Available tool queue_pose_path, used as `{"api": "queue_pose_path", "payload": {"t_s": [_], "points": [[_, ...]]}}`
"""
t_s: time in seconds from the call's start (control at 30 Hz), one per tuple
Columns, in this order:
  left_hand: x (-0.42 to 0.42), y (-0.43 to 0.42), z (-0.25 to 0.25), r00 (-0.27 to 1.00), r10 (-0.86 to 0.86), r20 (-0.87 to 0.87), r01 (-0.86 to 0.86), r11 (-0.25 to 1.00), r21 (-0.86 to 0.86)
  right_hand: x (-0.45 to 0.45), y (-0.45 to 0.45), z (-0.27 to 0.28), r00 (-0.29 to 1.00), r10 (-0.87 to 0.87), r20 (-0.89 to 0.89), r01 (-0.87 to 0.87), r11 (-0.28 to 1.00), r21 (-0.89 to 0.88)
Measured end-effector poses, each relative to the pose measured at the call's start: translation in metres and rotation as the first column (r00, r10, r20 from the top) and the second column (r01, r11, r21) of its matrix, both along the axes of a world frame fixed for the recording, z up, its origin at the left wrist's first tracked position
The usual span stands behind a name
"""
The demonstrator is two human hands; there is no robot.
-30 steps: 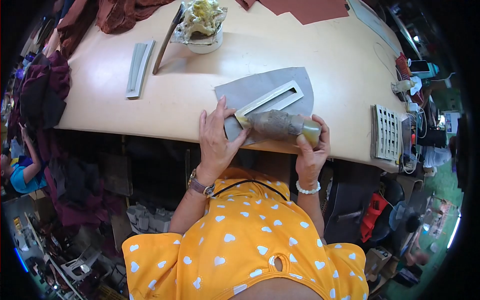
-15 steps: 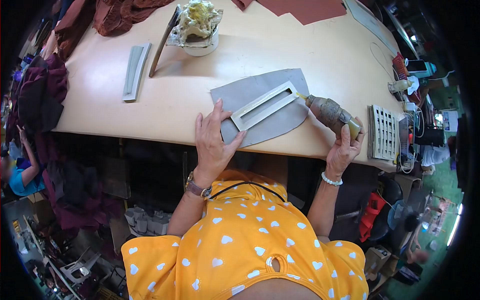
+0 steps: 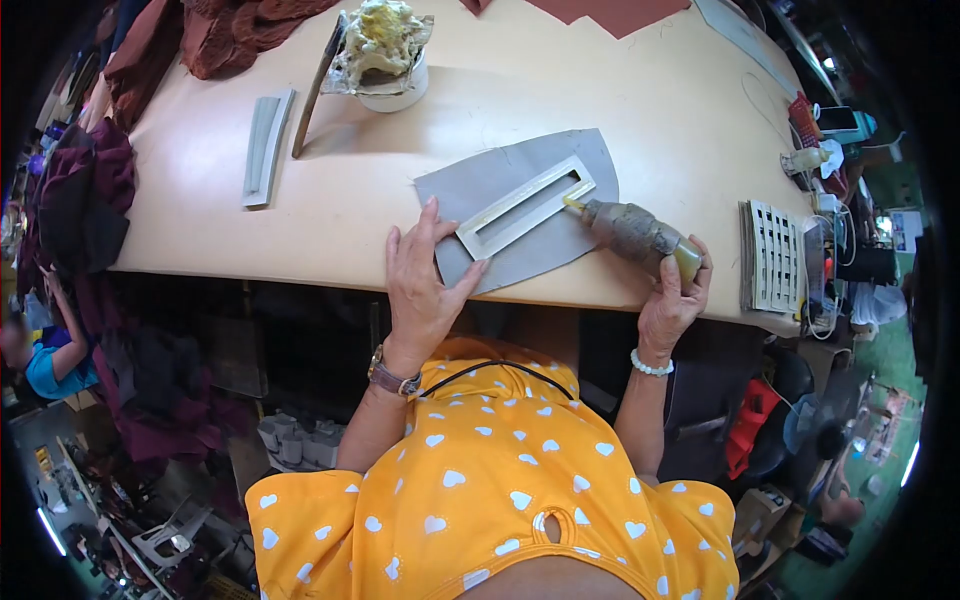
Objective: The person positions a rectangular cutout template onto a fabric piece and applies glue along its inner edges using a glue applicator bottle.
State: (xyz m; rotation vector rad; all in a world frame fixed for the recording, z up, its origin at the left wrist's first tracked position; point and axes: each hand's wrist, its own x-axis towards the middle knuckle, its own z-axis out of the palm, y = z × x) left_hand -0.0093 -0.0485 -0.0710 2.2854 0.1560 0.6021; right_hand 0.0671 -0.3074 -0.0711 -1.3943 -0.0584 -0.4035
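Note:
A pale rectangular frame (image 3: 518, 228) with a long slot lies slantwise on a grey sheet cut with a curved edge (image 3: 600, 165). My left hand (image 3: 418, 275) rests at the frame's lower left end, fingers spread, with thumb and a finger touching its corners. In my right hand (image 3: 675, 305) is a squeeze bottle (image 3: 635, 235), wrapped in worn brown material and held by its base. Its yellowish nozzle points left, close to the frame's lower right side; whether it touches cannot be made out.
A white tub (image 3: 400, 95) topped with crusted yellowish material stands at the back, a dark stick (image 3: 318, 90) leaning on it. Pale strips (image 3: 265, 150) lie at left. Slotted panels (image 3: 775, 258) are stacked at right. Brown cloth (image 3: 225, 40) lies far left. Another person (image 3: 60, 350) sits at left.
My right hand has brought the bottle leftward, its nozzle passing from the frame's far right end to its lower right side. My left hand keeps its place on the frame.

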Motion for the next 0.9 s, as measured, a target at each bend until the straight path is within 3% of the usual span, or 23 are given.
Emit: {"api": "queue_pose_path", "payload": {"t_s": [0.13,0.43,0.53,0.6,0.67,0.77,0.83,0.9], "points": [[-0.001,0.0,0.002,1.0,-0.013,-0.025,0.012,1.0,-0.022,-0.024,0.023,0.005,0.998,0.056,-0.033,-0.057,0.998,-0.04],[-0.003,0.004,0.002,0.999,-0.038,-0.005,0.037,0.993,-0.108,-0.056,0.054,0.008,0.959,0.251,-0.133,-0.24,0.966,0.093],[-0.003,0.005,0.002,0.999,-0.037,-0.004,0.036,0.993,-0.112,-0.048,0.048,0.014,0.909,0.363,-0.207,-0.298,0.91,0.287],[-0.003,0.005,0.002,1.0,-0.031,-0.004,0.03,0.994,-0.106,-0.038,0.04,0.018,0.893,0.337,-0.299,-0.08,0.771,0.632],[-0.001,0.004,-0.001,1.0,-0.021,-0.002,0.02,0.995,-0.095,-0.014,0.018,0.013,0.924,0.317,-0.212,-0.07,0.688,0.722],[0.0,0.001,-0.001,1.0,-0.002,-0.007,0.001,0.997,-0.077,0.023,-0.003,0.014,0.992,0.041,-0.122,-0.007,0.964,0.267],[0.0,0.0,0.002,1.0,0.012,-0.021,-0.013,0.998,-0.063,0.038,-0.009,0.008,0.986,-0.157,-0.061,0.147,0.979,-0.14],[0.001,0.001,-0.001,1.0,0.006,-0.004,-0.006,1.0,-0.022,0.042,-0.009,0.009,0.976,-0.207,-0.071,0.173,0.927,-0.332]]}}
